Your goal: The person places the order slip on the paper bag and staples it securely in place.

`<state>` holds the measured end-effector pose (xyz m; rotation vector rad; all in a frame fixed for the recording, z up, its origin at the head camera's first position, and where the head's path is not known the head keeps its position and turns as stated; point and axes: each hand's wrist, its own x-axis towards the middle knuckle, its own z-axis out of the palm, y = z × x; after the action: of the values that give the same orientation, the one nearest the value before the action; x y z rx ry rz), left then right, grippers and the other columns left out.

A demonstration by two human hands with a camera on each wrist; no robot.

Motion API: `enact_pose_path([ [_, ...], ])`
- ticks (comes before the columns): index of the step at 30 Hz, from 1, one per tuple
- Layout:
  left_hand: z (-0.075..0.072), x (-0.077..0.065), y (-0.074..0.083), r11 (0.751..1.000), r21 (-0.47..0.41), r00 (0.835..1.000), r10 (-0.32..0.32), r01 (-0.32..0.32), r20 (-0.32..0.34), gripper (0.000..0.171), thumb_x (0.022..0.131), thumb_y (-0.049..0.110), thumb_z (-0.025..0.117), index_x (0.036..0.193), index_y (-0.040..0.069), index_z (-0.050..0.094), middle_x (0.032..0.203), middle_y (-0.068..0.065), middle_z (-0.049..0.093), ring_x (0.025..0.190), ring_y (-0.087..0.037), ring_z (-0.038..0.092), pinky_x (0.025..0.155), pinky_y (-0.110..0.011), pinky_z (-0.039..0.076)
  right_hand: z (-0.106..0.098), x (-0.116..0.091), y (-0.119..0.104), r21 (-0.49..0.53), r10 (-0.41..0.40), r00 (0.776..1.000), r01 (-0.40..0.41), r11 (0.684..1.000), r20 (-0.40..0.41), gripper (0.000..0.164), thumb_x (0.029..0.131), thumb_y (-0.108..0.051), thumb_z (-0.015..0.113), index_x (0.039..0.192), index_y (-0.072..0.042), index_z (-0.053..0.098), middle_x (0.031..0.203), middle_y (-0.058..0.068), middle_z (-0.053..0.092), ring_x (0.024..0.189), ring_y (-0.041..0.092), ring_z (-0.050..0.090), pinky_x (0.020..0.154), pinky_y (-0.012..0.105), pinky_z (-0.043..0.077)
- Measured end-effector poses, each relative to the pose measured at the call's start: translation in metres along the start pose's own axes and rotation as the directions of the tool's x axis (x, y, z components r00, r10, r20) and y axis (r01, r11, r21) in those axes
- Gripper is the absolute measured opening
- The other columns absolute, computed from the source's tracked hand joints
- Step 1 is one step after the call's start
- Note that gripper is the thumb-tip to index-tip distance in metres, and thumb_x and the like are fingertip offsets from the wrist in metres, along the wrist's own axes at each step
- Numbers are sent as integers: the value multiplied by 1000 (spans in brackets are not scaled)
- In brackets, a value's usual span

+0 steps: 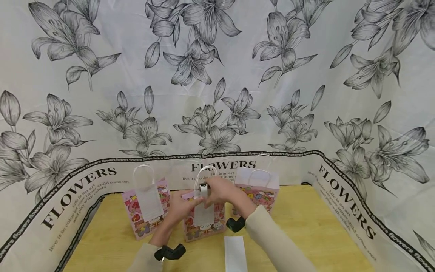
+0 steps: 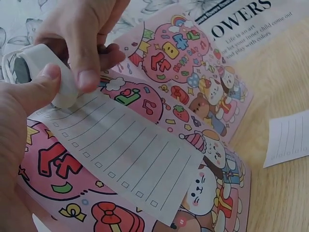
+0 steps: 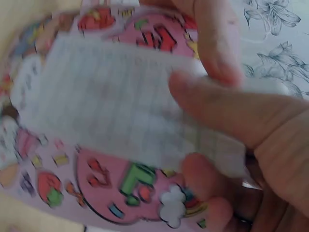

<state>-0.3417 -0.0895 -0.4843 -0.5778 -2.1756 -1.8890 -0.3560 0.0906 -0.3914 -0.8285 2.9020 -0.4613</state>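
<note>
A small white device, stapler-like with a grey end, sits at the top edge of the middle pink cartoon gift bag. My right hand grips it from the right. From the left, my left hand reaches to the bag's top edge, and its thumb lies on the device; its other fingers are mostly hidden. A white lined slip with small checkboxes hangs down the bag's front, its upper end under the device. The right wrist view is blurred, with my right thumb over the slip.
To the left stands a similar bag with a white slip on its front. Another bag with white handles stands to the right. A loose white slip lies on the yellow wooden table. Flower-printed cloth encloses the back and sides.
</note>
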Motion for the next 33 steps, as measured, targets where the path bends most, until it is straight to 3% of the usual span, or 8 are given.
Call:
enact_pose_path([
  [6,2,-3,-8,1000,3,1000,9,-9,-17,28,79,26,83,103,13,77,98,-2,73,72,-15,66,61,-29,53,6,-3,2,92,-73,996,77,993,-43,41,70,-25,89,100,-15,63,86,-8,60,75,10,57,66,29,50],
  [8,5,-3,-8,1000,7,1000,-13,13,-21,28,78,20,84,104,10,76,94,-3,73,71,-17,66,59,-29,53,9,-5,5,105,-81,994,88,991,-70,39,71,-26,88,99,-16,63,85,-8,60,76,10,57,66,29,50],
  [12,7,-7,-6,996,11,996,-86,86,-29,26,77,18,85,100,9,76,80,-4,72,52,-15,55,46,-25,44,16,-8,5,124,-95,990,108,986,-108,36,71,-23,88,96,-16,64,84,-8,61,75,10,57,65,28,49],
  [19,1,-6,-5,996,-25,996,-84,84,-17,29,75,27,86,98,12,78,83,-4,73,45,-13,53,42,-24,43,27,-5,5,61,-141,961,160,985,-238,31,70,-23,88,86,-13,64,76,-8,59,66,8,52,59,24,46],
  [22,0,-6,-8,995,-53,996,-84,84,-8,28,75,26,86,99,11,78,84,-6,74,43,-11,50,41,-23,40,28,-4,4,92,-112,972,134,987,-208,31,70,-24,88,86,-15,63,76,-9,59,65,7,52,58,24,46],
  [26,1,-10,-13,989,-99,994,-105,108,38,29,78,23,84,102,8,76,83,-8,73,35,-9,38,37,-23,34,25,-8,1,105,-18,997,26,994,-73,34,72,-30,88,88,-15,62,77,-8,57,65,8,52,57,26,46],
  [29,2,-12,-15,989,-110,994,-95,100,46,30,78,20,84,103,7,75,89,-7,74,40,-11,49,40,-23,40,24,-10,1,76,-7,999,10,997,-32,34,75,-34,85,86,-13,61,75,-7,55,62,9,51,54,27,45],
  [33,-1,-7,-12,992,-106,998,-60,63,31,32,75,15,85,103,4,75,95,-6,73,64,-20,68,54,-28,53,27,-7,1,55,-46,995,51,997,-84,31,76,-33,83,82,-13,60,69,-8,54,58,8,50,51,23,44],
])
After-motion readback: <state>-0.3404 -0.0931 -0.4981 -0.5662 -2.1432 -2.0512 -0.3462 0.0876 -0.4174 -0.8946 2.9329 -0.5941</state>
